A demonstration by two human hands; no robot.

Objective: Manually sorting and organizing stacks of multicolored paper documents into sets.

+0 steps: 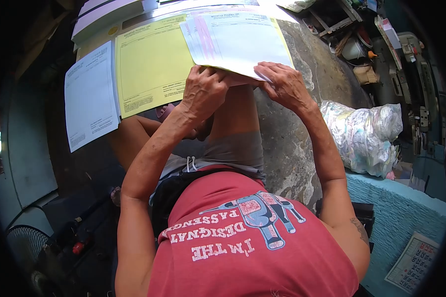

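Both hands are at the near edge of a stack of white, pink and yellow printed form sheets (245,41). My left hand (206,87) has curled fingers at the stack's near left edge; the fingertips are hidden under the paper. My right hand (282,83) grips the near right corner, fingers on top and thumb below. To the left of the stack lies a yellow printed form (154,70), partly overlapped by it. Farther left, white printed forms (91,96) jut out over the near edge of the work surface.
Thick paper stacks (107,22) stand at the far left. On the right are a plastic-wrapped bundle (362,137) on a turquoise ledge (394,196), and tools and containers (355,48) beyond. A fan (28,241) stands at lower left.
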